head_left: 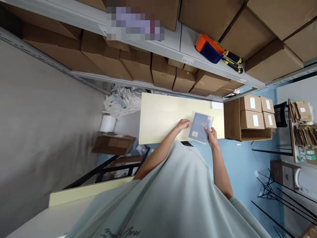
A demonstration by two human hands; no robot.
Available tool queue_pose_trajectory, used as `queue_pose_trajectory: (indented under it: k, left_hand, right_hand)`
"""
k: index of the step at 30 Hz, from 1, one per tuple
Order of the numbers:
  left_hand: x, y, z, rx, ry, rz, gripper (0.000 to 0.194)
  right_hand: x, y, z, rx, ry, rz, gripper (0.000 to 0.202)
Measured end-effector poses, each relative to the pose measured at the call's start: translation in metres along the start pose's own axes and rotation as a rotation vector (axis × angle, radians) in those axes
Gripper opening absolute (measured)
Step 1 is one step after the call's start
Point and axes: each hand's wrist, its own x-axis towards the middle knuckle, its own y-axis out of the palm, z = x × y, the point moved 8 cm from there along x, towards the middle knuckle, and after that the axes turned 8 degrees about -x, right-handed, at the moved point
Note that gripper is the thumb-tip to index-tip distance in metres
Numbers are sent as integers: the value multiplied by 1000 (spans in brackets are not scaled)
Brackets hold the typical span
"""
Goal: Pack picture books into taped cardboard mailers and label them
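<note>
Nearest my viewpoint, the right hand (211,135) has its grip closed on the right-hand edge of a blue-covered booklet (201,127) in a clear sleeve, thumb on top, fingers mostly hidden below. From that grip the booklet lies to the left, in front of the wearer's shirt (188,185). Its long axis runs away from the body, the far end leaning right; a small white label (194,134) sits by the near left corner. Its near end reaches about to the counter's near edge (from up here I can't tell whether it rests or is lifted).

The left hand (183,124) is at the opposite long edge, fingertips drawn together just beside the sleeve; whether they touch or pinch it, I cannot tell. The right hand is the nearer, being already on it.

Beyond, the pale yellow counter (158,115) carries a white card (217,105) near its far right corner, with an open carton (232,120) at its right end. Past the counter's far edge, cardboard boxes (162,71) line the shelving.
</note>
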Motion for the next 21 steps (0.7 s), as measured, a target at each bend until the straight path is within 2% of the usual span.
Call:
queue_pose_trajectory:
  k: [3,6,10,12,17,21]
  left_hand:
    - [-21,-3,-25,-37,59,21,46]
    - [-44,-10,-50,-55,192,-13,55]
    - [-71,-29,-70,-93,299,-245,56]
    - [-82,-33,-79,-84,354,-334,52]
    - [-102,-21,-99,-30,531,-419,49]
    - [-113,-8,-102,35,598,-495,48]
  right_hand:
    - [-4,10,14,122,-9,97,60]
    - [0,28,29,190,-28,194,60]
    - [10,52,51,178,-75,331,59]
    - [17,61,59,145,-106,376,59]
    - [35,91,64,55,-165,480,65]
    - [39,103,60,-44,-215,484,78]
